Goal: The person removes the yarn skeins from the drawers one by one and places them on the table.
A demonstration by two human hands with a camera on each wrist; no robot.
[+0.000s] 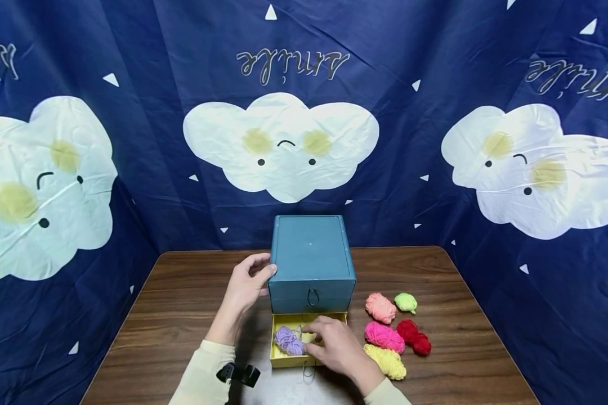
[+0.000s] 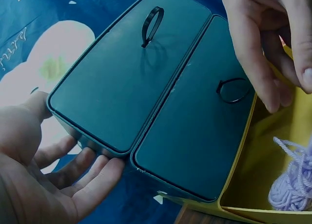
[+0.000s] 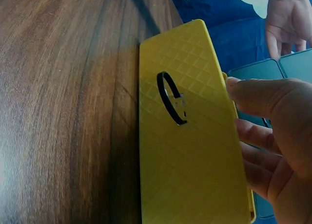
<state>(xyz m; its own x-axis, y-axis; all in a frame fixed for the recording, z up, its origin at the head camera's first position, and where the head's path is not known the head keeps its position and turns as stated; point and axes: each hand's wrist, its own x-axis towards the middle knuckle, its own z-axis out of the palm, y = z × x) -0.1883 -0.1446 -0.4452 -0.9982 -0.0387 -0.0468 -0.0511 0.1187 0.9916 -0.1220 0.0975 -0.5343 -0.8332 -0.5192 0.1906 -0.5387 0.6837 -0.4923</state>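
A teal drawer box (image 1: 311,247) stands at the back of the table, with its yellow lower drawer (image 1: 290,363) pulled out. My left hand (image 1: 248,281) rests on the box's left side, the thumb at its top edge and the fingers along the side wall. Inside the drawer, toward its left, lies a purple yarn ball (image 1: 289,340) with a loose strand. My right hand (image 1: 334,343) hangs over the drawer's right part with bent, parted fingers and nothing between them. In the left wrist view, these fingers (image 2: 253,63) are apart from the yarn.
Right of the drawer lie several yarn bundles: salmon (image 1: 380,307), lime green (image 1: 406,302), magenta (image 1: 384,337), dark red (image 1: 414,337) and yellow (image 1: 386,361). Black loop handles (image 2: 152,27) stick out from the drawer fronts. A blue cloud-print curtain (image 1: 400,67) surrounds the wooden table (image 1: 182,315).
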